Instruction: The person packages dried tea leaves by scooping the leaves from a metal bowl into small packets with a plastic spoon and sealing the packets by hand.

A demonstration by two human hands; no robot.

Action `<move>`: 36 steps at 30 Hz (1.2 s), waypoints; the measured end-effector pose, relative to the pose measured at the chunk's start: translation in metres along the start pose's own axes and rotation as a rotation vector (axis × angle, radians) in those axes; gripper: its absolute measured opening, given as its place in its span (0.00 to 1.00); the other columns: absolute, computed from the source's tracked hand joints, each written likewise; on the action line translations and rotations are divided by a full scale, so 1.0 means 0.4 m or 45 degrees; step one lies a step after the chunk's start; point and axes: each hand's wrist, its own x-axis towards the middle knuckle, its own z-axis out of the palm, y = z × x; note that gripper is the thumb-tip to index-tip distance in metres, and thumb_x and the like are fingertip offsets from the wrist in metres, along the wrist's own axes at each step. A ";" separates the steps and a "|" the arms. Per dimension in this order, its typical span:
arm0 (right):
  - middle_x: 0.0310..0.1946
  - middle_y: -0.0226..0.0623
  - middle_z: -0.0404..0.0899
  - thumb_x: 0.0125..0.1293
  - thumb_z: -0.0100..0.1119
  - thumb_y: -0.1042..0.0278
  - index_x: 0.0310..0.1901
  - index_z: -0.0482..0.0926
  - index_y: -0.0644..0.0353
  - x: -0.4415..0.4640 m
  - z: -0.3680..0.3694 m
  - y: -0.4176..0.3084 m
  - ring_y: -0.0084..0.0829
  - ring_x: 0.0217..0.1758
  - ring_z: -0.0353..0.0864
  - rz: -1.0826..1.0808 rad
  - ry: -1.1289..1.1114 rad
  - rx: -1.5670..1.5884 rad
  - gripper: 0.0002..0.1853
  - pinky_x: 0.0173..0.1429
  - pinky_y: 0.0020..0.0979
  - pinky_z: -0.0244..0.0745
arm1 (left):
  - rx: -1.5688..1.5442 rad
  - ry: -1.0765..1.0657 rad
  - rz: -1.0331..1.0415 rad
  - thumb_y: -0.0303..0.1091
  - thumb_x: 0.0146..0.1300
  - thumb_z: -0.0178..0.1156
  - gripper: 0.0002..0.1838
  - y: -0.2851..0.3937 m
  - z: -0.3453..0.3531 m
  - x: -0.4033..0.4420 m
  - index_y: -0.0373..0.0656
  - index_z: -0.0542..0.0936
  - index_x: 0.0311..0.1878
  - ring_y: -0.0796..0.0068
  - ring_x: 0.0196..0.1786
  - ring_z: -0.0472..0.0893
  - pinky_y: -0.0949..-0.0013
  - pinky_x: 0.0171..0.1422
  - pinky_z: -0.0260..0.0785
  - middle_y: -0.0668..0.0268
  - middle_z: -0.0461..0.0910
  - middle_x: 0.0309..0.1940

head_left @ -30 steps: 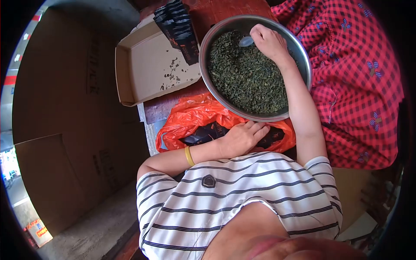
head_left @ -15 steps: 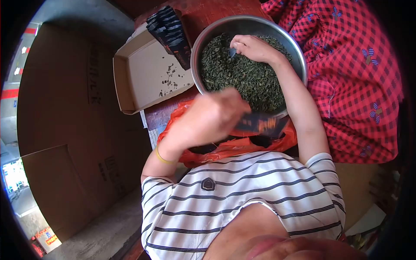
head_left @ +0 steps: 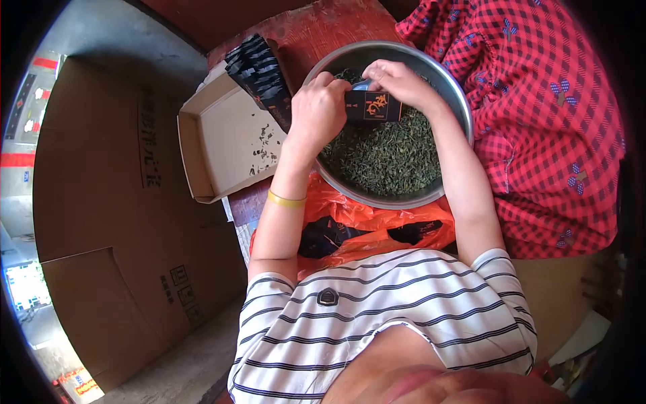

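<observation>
Packet (head_left: 380, 106), black, held above leaves (head_left: 390, 161) toward the far edge of the bowl (head_left: 385, 45), left hand (head_left: 317, 108) closed on one end, right hand (head_left: 404, 86) fingers pinched round a spoon (head_left: 361, 86), partly hidden.

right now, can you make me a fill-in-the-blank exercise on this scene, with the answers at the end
1. The left hand holds a black pouch with ____ print.
2. A yellow band circles the person's ____ forearm.
3. The green leaves lie in a round basin made of ____.
4. The checked cloth is on the basin's ____ side in the picture.
Missing words: orange; left; metal; right.
</observation>
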 end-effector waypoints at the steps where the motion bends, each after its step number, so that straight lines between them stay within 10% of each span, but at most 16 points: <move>1: 0.40 0.39 0.85 0.77 0.48 0.55 0.50 0.78 0.59 0.000 0.018 -0.011 0.32 0.44 0.85 -0.017 0.120 -0.273 0.17 0.49 0.34 0.78 | 0.044 0.016 -0.005 0.23 0.54 0.61 0.09 -0.002 0.015 0.006 0.45 0.85 0.38 0.54 0.36 0.82 0.56 0.41 0.76 0.59 0.79 0.32; 6: 0.41 0.43 0.86 0.74 0.48 0.53 0.50 0.79 0.49 -0.009 0.091 -0.106 0.50 0.49 0.83 0.224 0.405 -0.725 0.14 0.52 0.47 0.78 | -0.118 0.276 -0.026 0.23 0.57 0.62 0.11 -0.029 0.085 0.010 0.40 0.83 0.44 0.55 0.37 0.81 0.57 0.44 0.76 0.58 0.79 0.36; 9: 0.42 0.46 0.86 0.75 0.49 0.59 0.49 0.80 0.56 0.016 0.062 -0.033 0.44 0.49 0.86 0.006 0.641 -0.419 0.14 0.53 0.41 0.78 | -0.659 0.453 -0.545 0.36 0.62 0.69 0.30 -0.050 0.111 -0.002 0.35 0.71 0.64 0.66 0.45 0.82 0.65 0.50 0.76 0.55 0.78 0.49; 13: 0.42 0.31 0.83 0.77 0.50 0.62 0.47 0.80 0.65 0.045 0.044 0.007 0.21 0.47 0.79 -0.072 0.630 -0.068 0.14 0.56 0.26 0.73 | -1.060 0.258 -0.563 0.39 0.62 0.71 0.35 -0.030 0.081 -0.011 0.31 0.69 0.66 0.70 0.51 0.81 0.68 0.54 0.75 0.55 0.78 0.54; 18: 0.43 0.31 0.82 0.78 0.48 0.60 0.51 0.79 0.65 0.037 0.089 -0.012 0.20 0.48 0.78 0.028 0.306 0.167 0.16 0.57 0.27 0.74 | -1.322 -0.134 -0.574 0.38 0.64 0.70 0.31 -0.020 0.061 -0.016 0.35 0.71 0.65 0.79 0.47 0.79 0.71 0.54 0.73 0.65 0.79 0.49; 27: 0.48 0.39 0.84 0.78 0.48 0.58 0.58 0.77 0.60 0.015 0.093 -0.071 0.30 0.52 0.83 -0.095 0.212 -0.128 0.17 0.57 0.32 0.75 | -1.491 -0.177 -0.562 0.35 0.61 0.71 0.29 -0.021 0.058 -0.022 0.38 0.73 0.63 0.80 0.50 0.77 0.73 0.57 0.70 0.69 0.78 0.50; 36: 0.52 0.45 0.82 0.77 0.44 0.53 0.60 0.76 0.53 -0.015 0.039 -0.092 0.49 0.56 0.81 -0.088 0.278 -0.682 0.19 0.57 0.44 0.75 | -1.372 0.357 -0.532 0.28 0.58 0.68 0.24 0.007 0.047 -0.023 0.36 0.72 0.57 0.75 0.51 0.78 0.70 0.58 0.72 0.62 0.79 0.51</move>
